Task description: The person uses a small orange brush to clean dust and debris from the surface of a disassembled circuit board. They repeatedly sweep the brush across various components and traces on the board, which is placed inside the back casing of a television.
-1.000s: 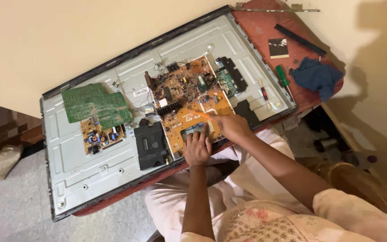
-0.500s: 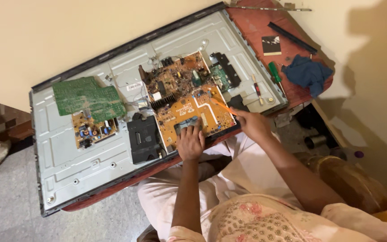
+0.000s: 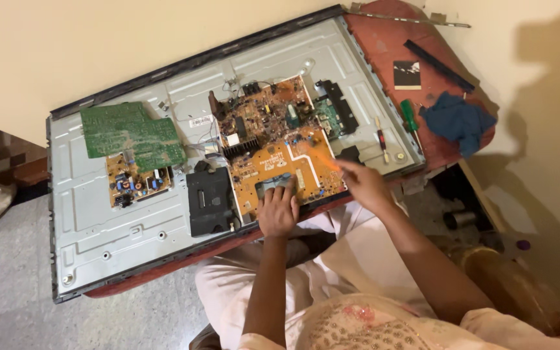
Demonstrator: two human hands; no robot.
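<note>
Pressure is best kept flat by the open left hand (image 3: 278, 210) on the orange circuit board (image 3: 286, 165); at its 3 o'clock, the right hand (image 3: 365, 185) is blurred, its grip unclear.

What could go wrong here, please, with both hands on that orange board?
The left hand presses the orange board at its near edge; bare fingers could catch on solder points or bend parts. The right hand looks blurred over the same board, so a slip might snag nearby wires. The panel overhangs the red table and might tip under pressure.
</note>
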